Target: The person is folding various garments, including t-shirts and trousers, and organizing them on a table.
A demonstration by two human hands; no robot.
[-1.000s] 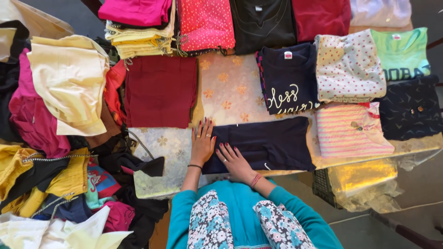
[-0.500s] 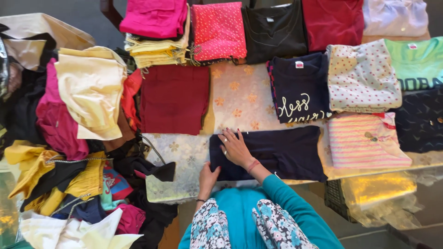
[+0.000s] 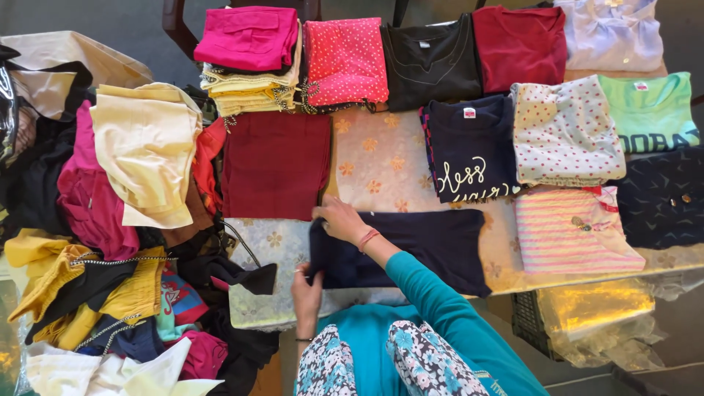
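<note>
1. Navy garment (image 3: 411, 246), lower centre of frame: lay flat on a cream floral cloth (image 3: 381, 158), already folded to a rough rectangle, long side running left to right.
2. Left hand (image 3: 306, 287), lower centre, just below the garment's left end: fingers pinched on the lower-left corner of the navy fabric, apparently to hold that edge taut.
3. Right hand (image 3: 339, 218), centre of frame: reached across from a teal sleeve (image 3: 433, 304), fingers curled over the garment's upper-left edge, gripping or pressing it; exact grip could not be told. Red thread bracelet at the wrist.
4. Maroon folded piece (image 3: 275, 165), left of centre: set just above the navy garment, close to the right hand's fingertips.
5. Upper row, left to right: pink-and-yellow stack (image 3: 249, 59), red dotted piece (image 3: 345, 62), black top (image 3: 429, 62), dark red top (image 3: 519, 45), pale lilac shirt (image 3: 612, 33); placed side by side, seemingly sorted once folded.
6. Right of centre: navy lettered t-shirt (image 3: 469, 150), white dotted top (image 3: 563, 132), green t-shirt (image 3: 649, 110), striped pink top (image 3: 572, 231), dark patterned piece (image 3: 660, 198); all flat and folded.
7. Left side of frame: unfolded heap (image 3: 95, 242) of cream, magenta, yellow and black clothing, loosely piled, well apart from the folded rows.
</note>
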